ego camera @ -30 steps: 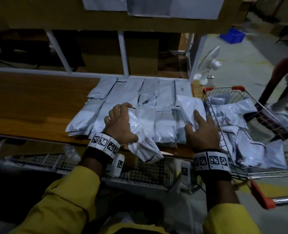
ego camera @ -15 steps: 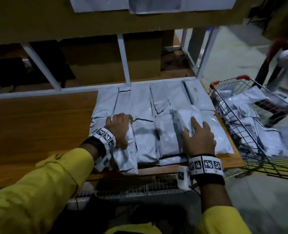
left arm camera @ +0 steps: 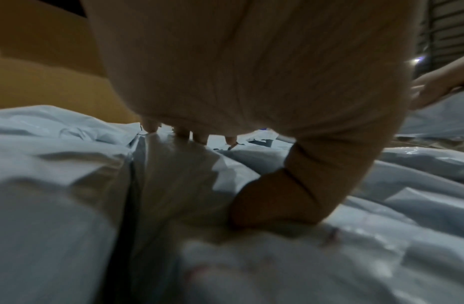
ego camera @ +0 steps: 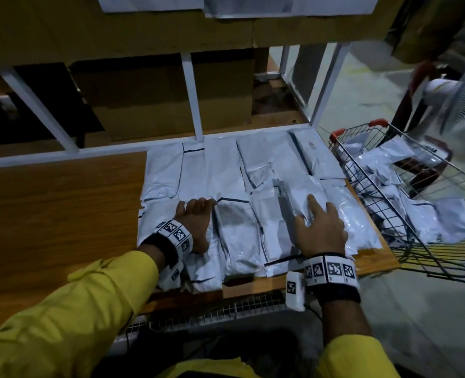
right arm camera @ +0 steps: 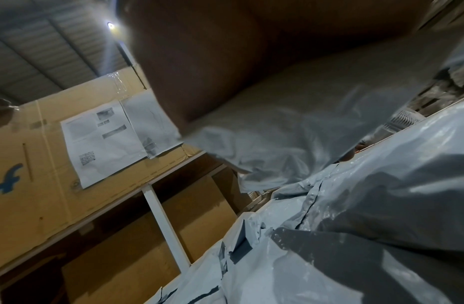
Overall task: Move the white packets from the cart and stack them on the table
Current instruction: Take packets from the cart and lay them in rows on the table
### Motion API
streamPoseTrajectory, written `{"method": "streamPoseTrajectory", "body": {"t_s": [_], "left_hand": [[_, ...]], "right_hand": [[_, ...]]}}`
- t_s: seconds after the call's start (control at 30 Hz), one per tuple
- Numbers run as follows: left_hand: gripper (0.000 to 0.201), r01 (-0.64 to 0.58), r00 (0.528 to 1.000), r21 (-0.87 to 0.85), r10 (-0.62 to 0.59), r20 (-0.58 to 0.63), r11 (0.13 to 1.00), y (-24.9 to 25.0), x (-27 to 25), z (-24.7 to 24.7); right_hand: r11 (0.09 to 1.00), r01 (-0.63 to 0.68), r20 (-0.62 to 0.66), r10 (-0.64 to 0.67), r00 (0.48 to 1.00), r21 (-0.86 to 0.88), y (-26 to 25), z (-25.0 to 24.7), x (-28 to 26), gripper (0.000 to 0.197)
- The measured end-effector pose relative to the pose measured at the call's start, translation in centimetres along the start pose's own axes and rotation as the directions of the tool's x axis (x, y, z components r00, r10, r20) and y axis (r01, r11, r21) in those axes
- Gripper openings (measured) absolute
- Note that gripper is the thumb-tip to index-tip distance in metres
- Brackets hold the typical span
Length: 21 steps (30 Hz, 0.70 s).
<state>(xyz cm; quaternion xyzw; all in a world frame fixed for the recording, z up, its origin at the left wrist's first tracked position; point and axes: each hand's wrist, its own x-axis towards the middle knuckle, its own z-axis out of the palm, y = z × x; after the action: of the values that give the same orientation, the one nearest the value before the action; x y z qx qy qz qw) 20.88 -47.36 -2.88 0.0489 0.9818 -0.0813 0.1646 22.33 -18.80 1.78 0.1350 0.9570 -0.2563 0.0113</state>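
Both hands are down on the white packets [ego camera: 253, 192] laid in rows on the right part of the counter [ego camera: 57, 203], long axes running near to far. The left hand [ego camera: 195, 222] lies palm-down on a packet [ego camera: 198, 257] at the near left of the spread; its fingers [left arm camera: 178, 133] are nearly straight, tips pressing the packet's far end, thumb on the plastic. The right hand [ego camera: 318, 227] rests on a packet [ego camera: 302, 197] toward the right, fingers spread wide and flat, not closed round it as far as I can tell.

More packets are piled in the cart [ego camera: 389, 214], just right of the counter's edge, so the right hand is nearer the next pickup.

A second ago the left hand held its packet bunched and hanging over the near edge; now it lies pressed into the row. The right hand has stayed on its packet.
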Motion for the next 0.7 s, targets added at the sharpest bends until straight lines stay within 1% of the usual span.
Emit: {"method": "streamPoseTrajectory", "body": {"t_s": [0.13, 0.27, 0.33, 0.43, 0.5, 0.53, 0.6, 0.67, 0.7], "left_hand": [[0.123, 0.005, 1.0, -0.031, -0.004, 0.017, 0.999, -0.3, 0.1, 0.2], [0.126, -0.047, 0.999, -0.175, 0.047, -0.002, 0.983, -0.9, 0.0, -0.3], [0.132, -0.052, 0.998, -0.233, 0.058, 0.02, 0.971, -1.2, 0.1, -0.6], [0.14, -0.005, 0.999, -0.285, 0.018, 0.042, 0.958, -1.7, 0.2, -1.0], [0.135, 0.053, 0.998, -0.297, -0.043, 0.04, 0.953, -2.2, -0.1, -1.8], [0.129, 0.075, 0.997, -0.31, -0.073, 0.018, 0.948, -2.4, -0.4, -2.3], [0.113, 0.092, 0.988, -0.358, -0.131, -0.086, 0.929, -2.6, -1.3, -3.3], [0.1, 0.083, 0.961, -0.426, -0.186, -0.204, 0.901, -2.7, -2.3, -4.0], [0.095, 0.077, 0.946, -0.464, -0.211, -0.245, 0.883, -2.7, -2.8, -4.2]], "right_hand": [[1.0, -0.002, -0.005, 0.002, 1.0, -0.011, -0.1, 0.2, 0.3, 0.058], [1.0, 0.018, 0.001, -0.018, 1.0, -0.019, -0.6, 0.4, 0.7, 0.057], [0.999, 0.031, 0.009, -0.031, 0.999, -0.024, -0.8, 0.6, 0.8, 0.058], [0.998, 0.052, 0.019, -0.051, 0.998, -0.035, -0.9, 1.1, 0.8, 0.06], [0.997, 0.061, 0.038, -0.059, 0.998, -0.047, -1.0, 1.6, 0.7, 0.062], [0.997, 0.065, 0.048, -0.062, 0.997, -0.052, -1.1, 1.9, 0.7, 0.063], [0.996, 0.073, 0.073, -0.069, 0.995, -0.058, -1.2, 2.7, 0.4, 0.064], [0.994, 0.078, 0.102, -0.07, 0.992, -0.077, -1.3, 3.7, 0.1, 0.065], [0.992, 0.083, 0.111, -0.073, 0.991, -0.092, -1.2, 4.1, -0.2, 0.065]]}}
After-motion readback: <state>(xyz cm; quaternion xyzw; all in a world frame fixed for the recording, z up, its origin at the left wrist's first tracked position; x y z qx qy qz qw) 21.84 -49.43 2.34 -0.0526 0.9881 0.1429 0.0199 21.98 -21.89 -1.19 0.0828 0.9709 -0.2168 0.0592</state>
